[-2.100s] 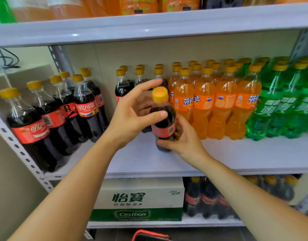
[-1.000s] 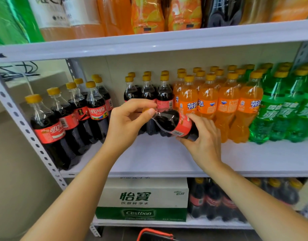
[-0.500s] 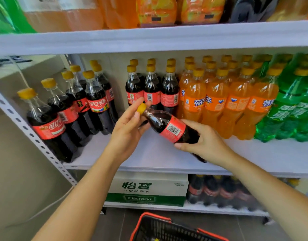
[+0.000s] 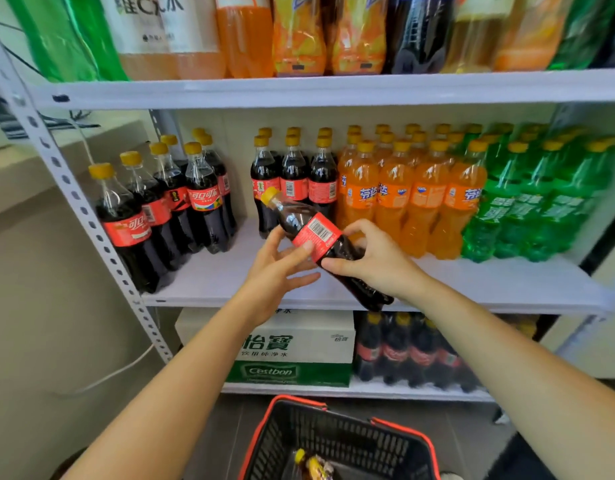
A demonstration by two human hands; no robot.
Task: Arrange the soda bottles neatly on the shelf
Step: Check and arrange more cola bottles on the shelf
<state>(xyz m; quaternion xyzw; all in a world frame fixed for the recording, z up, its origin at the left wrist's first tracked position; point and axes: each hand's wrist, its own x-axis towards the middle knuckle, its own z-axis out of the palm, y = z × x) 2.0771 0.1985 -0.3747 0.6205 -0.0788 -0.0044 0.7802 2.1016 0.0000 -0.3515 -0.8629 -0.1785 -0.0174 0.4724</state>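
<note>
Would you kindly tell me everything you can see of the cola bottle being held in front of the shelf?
The cola bottle is clear plastic, full of dark drink, with a yellow cap and a red label whose barcode faces the camera. It is tilted, cap up-left, base down over the front edge of the middle shelf. The right hand grips its lower body; the left hand touches the label with its thumb, fingers fairly straight.

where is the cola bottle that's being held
The cola bottle tilts mid-frame in the head view, cap up-left, gripped by the right hand and touched by the left hand, in front of the standing colas and orange sodas.
</note>
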